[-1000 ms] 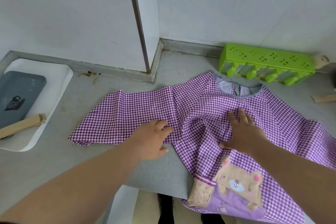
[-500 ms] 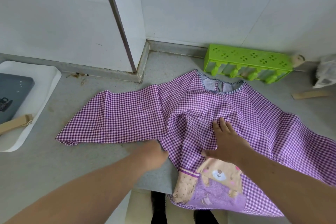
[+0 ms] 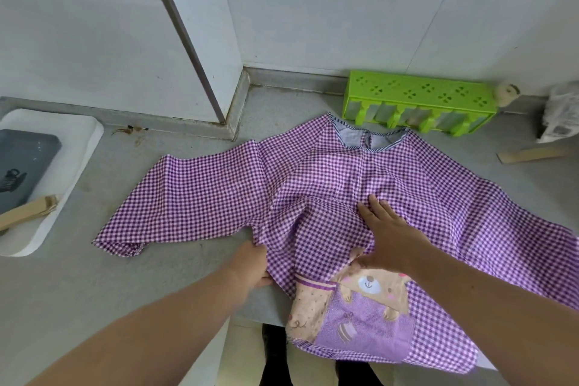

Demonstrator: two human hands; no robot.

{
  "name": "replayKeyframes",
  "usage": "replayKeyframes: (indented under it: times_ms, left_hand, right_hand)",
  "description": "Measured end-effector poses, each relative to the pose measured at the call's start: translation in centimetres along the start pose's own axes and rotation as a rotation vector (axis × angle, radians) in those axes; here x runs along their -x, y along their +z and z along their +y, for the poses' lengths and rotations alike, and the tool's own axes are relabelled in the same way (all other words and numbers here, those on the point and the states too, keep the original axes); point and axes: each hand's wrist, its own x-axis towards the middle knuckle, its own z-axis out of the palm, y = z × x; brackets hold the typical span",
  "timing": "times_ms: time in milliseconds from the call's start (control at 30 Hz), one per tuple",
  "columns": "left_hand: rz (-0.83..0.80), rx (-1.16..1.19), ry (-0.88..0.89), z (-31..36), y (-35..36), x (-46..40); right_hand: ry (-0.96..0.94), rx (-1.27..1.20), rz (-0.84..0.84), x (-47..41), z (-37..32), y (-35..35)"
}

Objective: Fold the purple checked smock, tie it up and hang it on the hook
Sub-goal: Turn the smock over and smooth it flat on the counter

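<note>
The purple checked smock (image 3: 329, 185) lies spread front-up on the grey counter (image 3: 94, 285), collar toward the wall, sleeves out to both sides. Its lower part, with a bear pocket (image 3: 369, 307), hangs over the counter's front edge. My left hand (image 3: 250, 266) is at the smock's left side seam below the left sleeve, fingers tucked under the cloth edge and hidden. My right hand (image 3: 388, 235) lies flat, fingers straight, pressing on the chest just above the bear. No hook is in view.
A green slotted rack (image 3: 419, 103) stands by the wall behind the collar. A white tray (image 3: 75, 141) with a dark grey box and a cardboard strip sits at far left. A wooden strip (image 3: 529, 155) and a crumpled bag (image 3: 560, 116) lie at right. A wall corner juts out behind.
My left hand has slid from the flat left sleeve down to the side seam and gone under the cloth edge. My right hand has stayed flat on the chest. The camera shifted.
</note>
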Motion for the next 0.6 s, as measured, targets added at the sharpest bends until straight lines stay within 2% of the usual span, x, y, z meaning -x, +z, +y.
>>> replayKeyframes:
  times_ms: [67, 100, 200, 267, 367, 433, 600]
  left_hand:
    - [0.083, 0.052, -0.026, -0.5, -1.1, -0.5]
    - [0.043, 0.056, -0.026, -0.7, -1.5, -0.3]
    - [-0.235, -0.123, 0.009, -1.5, -1.9, 0.7]
    - [-0.334, -0.221, 0.024, -1.8, -1.5, 1.2]
    - [-0.288, -0.078, -0.019, -1.6, -0.8, 1.3]
    - [-0.215, 0.055, -0.071, -1.5, -0.3, 1.7]
    - [-0.078, -0.033, -0.024, -2.5, 0.7, 2.0]
  right_hand:
    - [-0.002, 0.01, 0.01, -0.1, 0.3, 0.0]
    - [0.002, 0.024, 0.014, -0.1, 0.4, 0.0]
    - [0.014, 0.021, 0.025, 0.0, 0.3, 0.2]
    - [0.057, -0.017, 0.061, 0.5, 0.1, 0.2]
    - [0.163, 0.073, 0.233, 2.3, -1.1, 0.3]
    - [0.144, 0.116, 0.341, 3.7, -2.3, 1.3]
    - [0.18, -0.066, 0.145, 5.4, -2.9, 4.1]
